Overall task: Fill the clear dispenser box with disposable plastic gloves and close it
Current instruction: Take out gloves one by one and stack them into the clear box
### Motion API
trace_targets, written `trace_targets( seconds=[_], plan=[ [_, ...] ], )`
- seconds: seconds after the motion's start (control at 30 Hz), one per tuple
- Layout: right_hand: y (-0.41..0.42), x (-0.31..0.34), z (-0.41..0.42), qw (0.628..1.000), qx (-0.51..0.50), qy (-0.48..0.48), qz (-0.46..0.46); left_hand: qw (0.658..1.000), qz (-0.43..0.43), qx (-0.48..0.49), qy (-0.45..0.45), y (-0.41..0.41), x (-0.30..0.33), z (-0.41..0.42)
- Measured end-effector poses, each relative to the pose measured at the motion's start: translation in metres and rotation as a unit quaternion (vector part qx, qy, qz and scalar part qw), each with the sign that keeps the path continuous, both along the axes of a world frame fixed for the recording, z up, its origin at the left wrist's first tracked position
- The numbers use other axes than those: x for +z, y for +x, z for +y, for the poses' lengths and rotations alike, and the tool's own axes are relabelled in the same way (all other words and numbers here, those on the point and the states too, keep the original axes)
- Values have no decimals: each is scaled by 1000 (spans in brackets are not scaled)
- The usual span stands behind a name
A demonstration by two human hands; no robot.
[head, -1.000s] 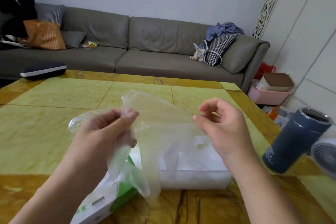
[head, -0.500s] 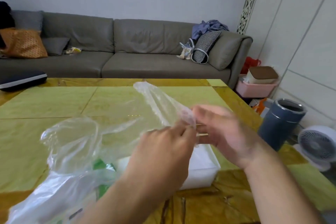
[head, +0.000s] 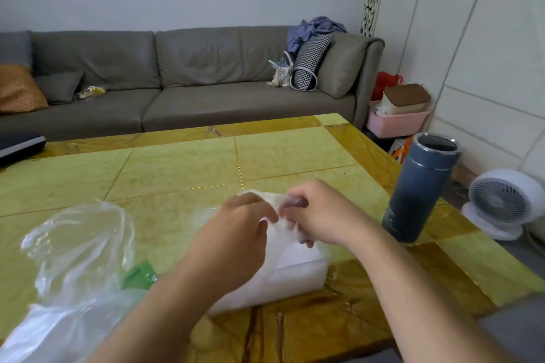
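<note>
Head view. Both hands meeting at centre over the box (head: 298,271), which sits on the worktop (head: 177,174) and looks already packed white. Left hand (head: 236,233) curled, fingertips pinching a bunched glove (head: 272,200); right hand (head: 318,215) at 3 o'clock of it, thumb and fingers nipping the same film, one fingertip seemingly inside the plastic. Glove held just above the box's far end, touching or nearly so; cannot tell whether a lid is on. Loose bag (head: 79,247) of clear film at 9 o'clock, with a green pack (head: 138,272) edge showing beside it. Flask (head: 418,188) upright at 3 o'clock, well apart from the box.

To do the step well: flatten the glove before pushing down, tuck edges inside the walls so nothing catches the lid, press with flat fingers rather than a pinch, steady the box with one hand.

Against half a second ago: glove no longer stretched up toward 11 o'clock but gathered small between the hands; hands lower and closer to the box; bag at 9 o'clock much the same.
</note>
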State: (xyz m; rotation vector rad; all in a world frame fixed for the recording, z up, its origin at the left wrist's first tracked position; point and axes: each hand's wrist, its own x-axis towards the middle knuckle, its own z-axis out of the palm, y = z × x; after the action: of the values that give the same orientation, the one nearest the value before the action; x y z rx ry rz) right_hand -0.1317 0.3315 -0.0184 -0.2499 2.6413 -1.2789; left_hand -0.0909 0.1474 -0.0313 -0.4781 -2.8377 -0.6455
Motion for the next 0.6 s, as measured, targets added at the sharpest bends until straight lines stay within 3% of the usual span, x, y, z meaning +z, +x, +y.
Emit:
trace_targets(
  seconds=[0.1,0.27,0.6],
  plan=[
    [-2,-2,-5,998,16,61,20,994,-78,17,-72,-11,-7,-3],
    [-8,-18,-11,982,-25,184,45,975,-196,4,-103,-18,-21,-8],
    [0,-16,-20,955,-117,262,80,946,-284,-13,-158,-31,-22,2]
  ],
)
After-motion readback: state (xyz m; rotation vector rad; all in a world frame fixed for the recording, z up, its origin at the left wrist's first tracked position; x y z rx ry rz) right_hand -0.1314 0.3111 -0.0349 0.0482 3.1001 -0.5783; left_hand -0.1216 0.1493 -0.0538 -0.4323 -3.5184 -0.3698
